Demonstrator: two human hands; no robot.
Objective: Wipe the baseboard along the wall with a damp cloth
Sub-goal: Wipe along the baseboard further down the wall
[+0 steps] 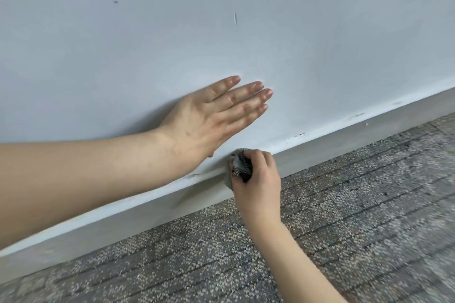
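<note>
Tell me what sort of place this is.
Probably an indoor room or corridor, perhaps in an office. A plain painted wall has a pale baseboard along its foot, and grey patterned carpet covers the floor. Nothing else shows to narrow it down.

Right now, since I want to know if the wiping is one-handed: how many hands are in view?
2. The left hand lies flat on the wall above the baseboard; the right hand grips the cloth against the baseboard. No others show.
</note>
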